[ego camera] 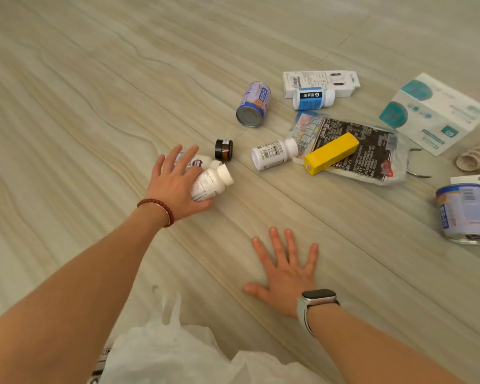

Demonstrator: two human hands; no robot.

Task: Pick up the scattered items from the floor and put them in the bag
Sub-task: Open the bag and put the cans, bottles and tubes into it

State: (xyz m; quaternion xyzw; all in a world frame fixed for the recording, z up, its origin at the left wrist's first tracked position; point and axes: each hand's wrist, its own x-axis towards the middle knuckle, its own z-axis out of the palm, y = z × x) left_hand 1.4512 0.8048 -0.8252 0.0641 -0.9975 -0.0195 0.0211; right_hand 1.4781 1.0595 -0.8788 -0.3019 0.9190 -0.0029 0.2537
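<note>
— Two white pill bottles (212,182) sit under your left hand (175,184), its fingers curled over them just left of the small amber jar (224,149); you look about to lift them.

— And my right hand (286,271)?

— Flat on the floor (94,106), fingers spread wide, holding nothing, well below the jar.

— How much is left?

— Nearly everything, I'd judge. Right of the jar lie a white bottle (275,153), a yellow box (331,153) on a printed packet (352,151), and further up a purple can (254,105), a blue-labelled bottle (313,98) and a white carton (320,83). A mask packet (435,113) and a second can (466,213) lie far right.

— The bag?

— The white plastic bag (161,353) is nearest you, below the jar, between your forearms. I cannot tell whether anything is inside it.
</note>
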